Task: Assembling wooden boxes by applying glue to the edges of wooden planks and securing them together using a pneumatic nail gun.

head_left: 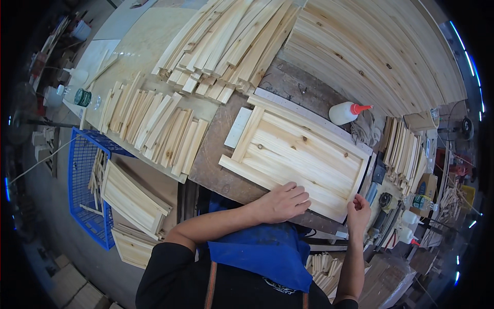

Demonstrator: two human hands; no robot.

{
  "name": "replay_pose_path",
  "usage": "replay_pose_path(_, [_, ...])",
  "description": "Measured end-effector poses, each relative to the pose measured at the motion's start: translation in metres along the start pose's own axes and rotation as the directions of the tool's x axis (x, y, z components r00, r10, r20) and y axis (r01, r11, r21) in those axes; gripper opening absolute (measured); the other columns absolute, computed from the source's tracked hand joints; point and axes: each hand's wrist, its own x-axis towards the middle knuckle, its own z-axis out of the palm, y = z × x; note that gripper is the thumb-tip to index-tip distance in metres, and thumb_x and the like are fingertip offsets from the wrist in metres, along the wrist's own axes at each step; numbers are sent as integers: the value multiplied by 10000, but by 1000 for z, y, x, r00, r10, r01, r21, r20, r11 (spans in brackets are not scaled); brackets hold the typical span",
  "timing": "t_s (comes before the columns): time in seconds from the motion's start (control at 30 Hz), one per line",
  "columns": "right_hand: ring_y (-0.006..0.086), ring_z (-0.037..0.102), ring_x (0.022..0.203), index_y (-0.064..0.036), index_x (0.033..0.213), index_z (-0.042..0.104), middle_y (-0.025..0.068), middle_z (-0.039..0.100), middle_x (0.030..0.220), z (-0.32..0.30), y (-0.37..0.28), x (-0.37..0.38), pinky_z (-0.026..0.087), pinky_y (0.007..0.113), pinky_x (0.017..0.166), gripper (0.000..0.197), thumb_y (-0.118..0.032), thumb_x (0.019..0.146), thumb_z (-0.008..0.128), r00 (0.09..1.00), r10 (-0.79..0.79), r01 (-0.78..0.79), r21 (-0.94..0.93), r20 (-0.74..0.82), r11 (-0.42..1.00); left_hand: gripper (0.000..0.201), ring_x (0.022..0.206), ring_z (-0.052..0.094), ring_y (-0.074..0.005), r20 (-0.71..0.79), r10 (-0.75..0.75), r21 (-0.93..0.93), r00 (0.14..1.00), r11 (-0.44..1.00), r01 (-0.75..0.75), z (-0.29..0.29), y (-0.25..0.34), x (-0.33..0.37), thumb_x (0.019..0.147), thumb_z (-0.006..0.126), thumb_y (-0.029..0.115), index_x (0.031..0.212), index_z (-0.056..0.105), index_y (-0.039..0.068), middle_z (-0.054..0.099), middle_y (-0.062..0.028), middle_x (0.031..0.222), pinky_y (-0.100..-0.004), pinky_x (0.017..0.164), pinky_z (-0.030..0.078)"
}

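A pale knotty wooden panel (pixel 296 154) lies on the brown workbench (pixel 216 172) in front of me, with wooden strips along its sides. The near strip (pixel 247 171) sticks out past the panel's left end, as does the far strip (pixel 309 122). My left hand (pixel 282 202) is closed over the near edge of this work, its fingers curled on the near strip. At the near right corner of the panel, my right hand (pixel 358 211) has thumb and fingers drawn together; whatever they pinch is hidden.
A white glue bottle (pixel 342 113) with a red tip lies beyond the panel, near a grey rag (pixel 366 130). Piled strips (pixel 221 44) cover the far left, with shorter strips (pixel 149 123) nearer. Stacked boards (pixel 375 56) stand far right. A blue crate (pixel 90 180) sits below left.
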Motion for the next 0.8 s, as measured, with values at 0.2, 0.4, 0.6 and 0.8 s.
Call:
replay_pose_path(0.2, [139,646,815,85,1228,693,95,703,998,-2,-2,-5,557,284,768,395,-64,864,729,1000,-22,22,19,1,1000,539,1164,593,-392,-355,-512,214,782,770,601,-74,-39,-13,847,833,280,1308,660,60,635,-156,1218,-507,1009,487])
replay_pose_path(0.4, [141,639,798,88,1218,691,96,684,1003,1,-1,-8,555,286,754,390,-71,865,735,999,-52,52,29,-3,998,645,1198,551,-402,-448,-698,160,559,552,818,-101,-79,-24,837,822,235,1399,593,18,581,-231,1240,-494,1029,473])
replay_pose_path(0.6, [134,630,775,74,1185,712,85,665,968,5,-2,-6,549,282,726,352,-93,876,740,998,-66,66,41,-13,997,680,1202,593,-420,-388,-731,148,561,552,821,-97,-83,-25,841,819,205,1449,562,44,611,-231,1270,-483,1049,482])
replay_pose_path(0.8, [132,624,759,61,1170,726,79,655,948,-1,-7,-7,543,280,711,330,-103,884,746,995,-100,100,35,-9,994,686,1210,552,-413,-422,-676,214,603,572,792,-92,-70,-18,872,814,255,1461,539,34,577,-225,1272,-511,1043,470])
